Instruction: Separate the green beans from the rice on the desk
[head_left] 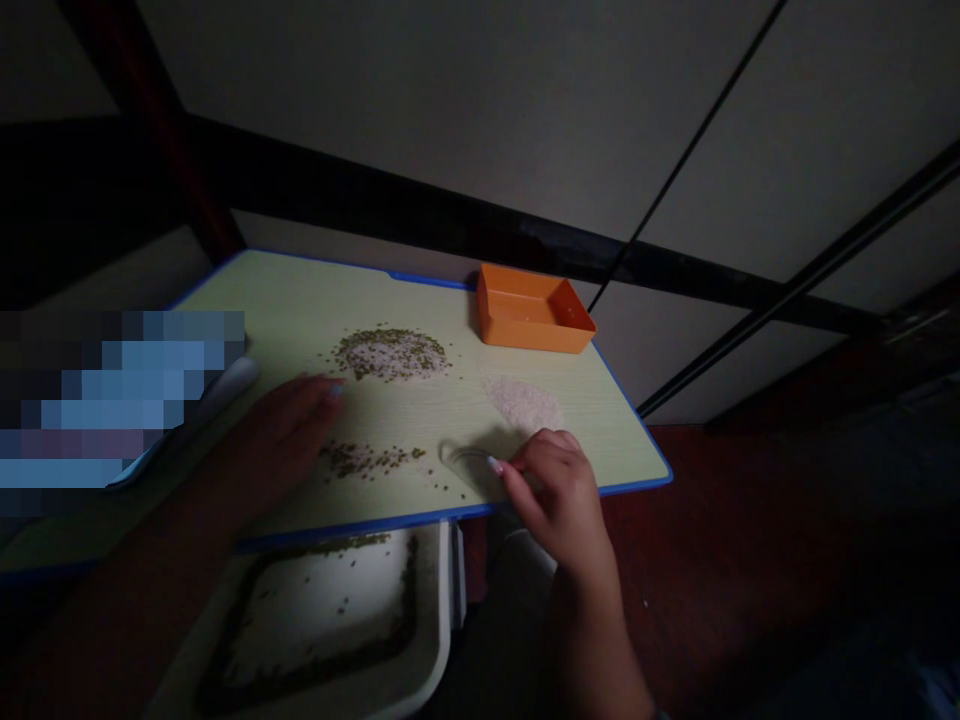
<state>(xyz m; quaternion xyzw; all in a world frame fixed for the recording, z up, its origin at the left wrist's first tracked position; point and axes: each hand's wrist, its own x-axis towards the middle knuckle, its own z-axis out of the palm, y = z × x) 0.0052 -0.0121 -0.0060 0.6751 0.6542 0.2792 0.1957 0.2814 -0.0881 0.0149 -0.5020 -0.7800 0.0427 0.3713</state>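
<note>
My right hand (555, 480) is closed round the handle of what looks like a small metal spoon (457, 452), its rounded end low over the table. Beside that hand lies a patch of pale grains (525, 402). My left hand (296, 425) is stretched over the tabletop, fingers extended, with nothing visible in it. Close to its fingertips is a mixed heap of green beans and pale grains (391, 354). A smaller strip of darker beans and grains (367, 460) spreads between my hands, partly hidden by the left one. A few single beans are scattered near the front edge.
An orange open box (536, 330) stands at the table's back right. The pale tabletop (292, 290) has a blue rim. Below its front edge is a white tray (439, 640) with green beans along its sides. A blurred-out screen-like object (127, 400) is at left.
</note>
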